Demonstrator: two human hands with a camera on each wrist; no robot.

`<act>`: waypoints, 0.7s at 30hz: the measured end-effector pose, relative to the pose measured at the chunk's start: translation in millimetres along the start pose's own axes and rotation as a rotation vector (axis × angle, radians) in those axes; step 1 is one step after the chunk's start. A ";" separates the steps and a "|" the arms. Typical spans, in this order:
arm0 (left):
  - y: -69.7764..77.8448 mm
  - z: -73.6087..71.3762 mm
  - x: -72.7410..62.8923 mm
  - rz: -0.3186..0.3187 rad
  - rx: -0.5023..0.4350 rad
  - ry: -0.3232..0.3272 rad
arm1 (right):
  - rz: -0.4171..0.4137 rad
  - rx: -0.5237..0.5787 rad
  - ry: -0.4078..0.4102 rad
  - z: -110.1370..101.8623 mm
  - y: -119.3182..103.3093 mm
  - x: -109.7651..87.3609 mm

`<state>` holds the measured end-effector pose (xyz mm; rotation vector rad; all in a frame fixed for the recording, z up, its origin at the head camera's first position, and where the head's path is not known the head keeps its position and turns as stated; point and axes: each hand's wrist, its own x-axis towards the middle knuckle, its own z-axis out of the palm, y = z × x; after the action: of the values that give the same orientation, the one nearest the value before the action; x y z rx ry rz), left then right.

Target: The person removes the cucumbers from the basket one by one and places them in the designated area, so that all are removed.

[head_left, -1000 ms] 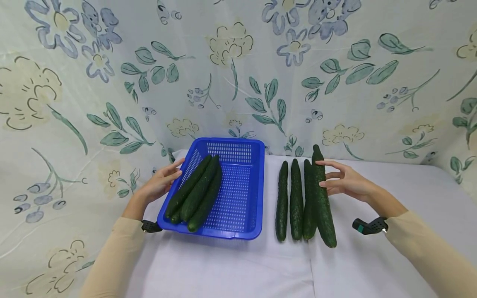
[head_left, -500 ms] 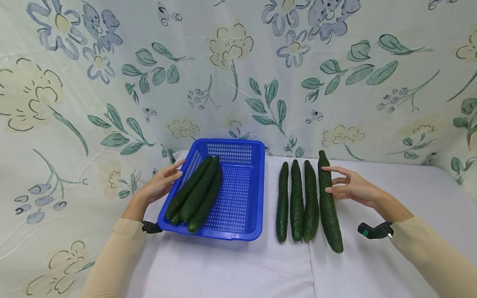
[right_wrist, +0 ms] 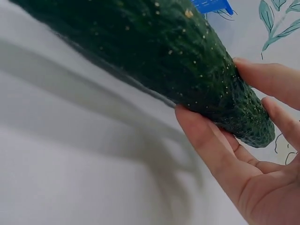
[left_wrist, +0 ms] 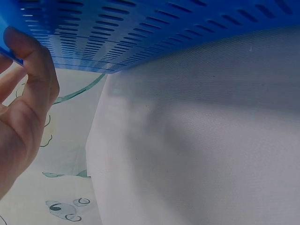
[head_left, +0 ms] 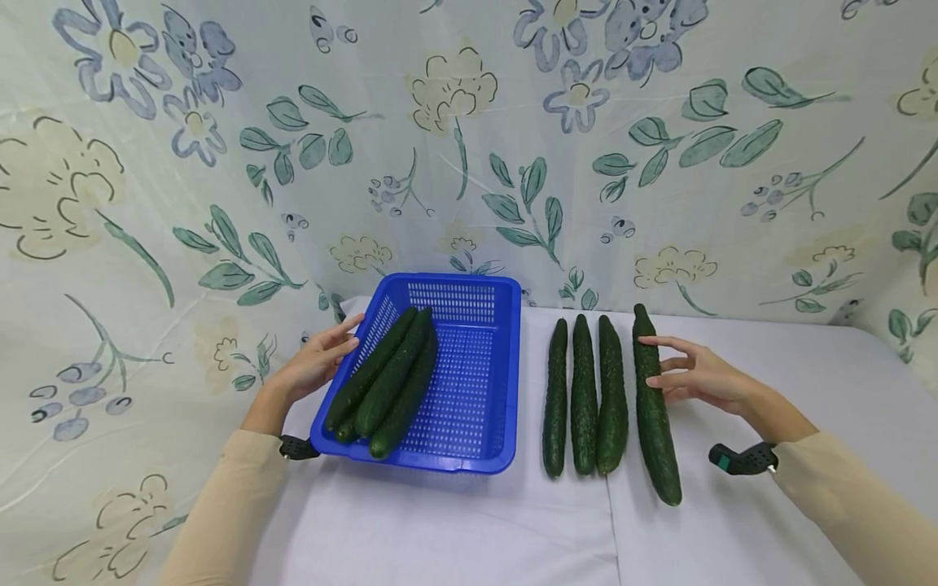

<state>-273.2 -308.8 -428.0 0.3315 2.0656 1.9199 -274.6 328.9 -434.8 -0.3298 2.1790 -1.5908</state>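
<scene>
Cucumber (head_left: 654, 413) in the pinch of the right hand (head_left: 696, 377), left hand (head_left: 315, 361) half-spread against the blue basket (head_left: 463, 391).

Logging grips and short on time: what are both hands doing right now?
Left hand: open, fingers at the rim of the basket.
Right hand: holding a cucumber between thumb and fingers.

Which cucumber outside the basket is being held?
The rightmost long, dark-green cucumber, pinched in the right hand; the other three outside lie untouched on the white cloth.
</scene>
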 end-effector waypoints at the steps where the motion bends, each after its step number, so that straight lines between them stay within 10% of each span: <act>1: -0.1 0.1 0.1 -0.001 0.000 0.001 | 0.000 0.001 0.001 -0.2 0.7 -0.1; 21: -0.5 -1.0 1.1 0.006 -0.008 -0.013 | 0.043 0.044 -0.005 -5.0 17.9 4.5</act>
<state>-274.5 -309.3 -428.6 0.3480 2.0513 1.9239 -279.9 336.9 -451.3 -0.2717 2.1293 -1.6102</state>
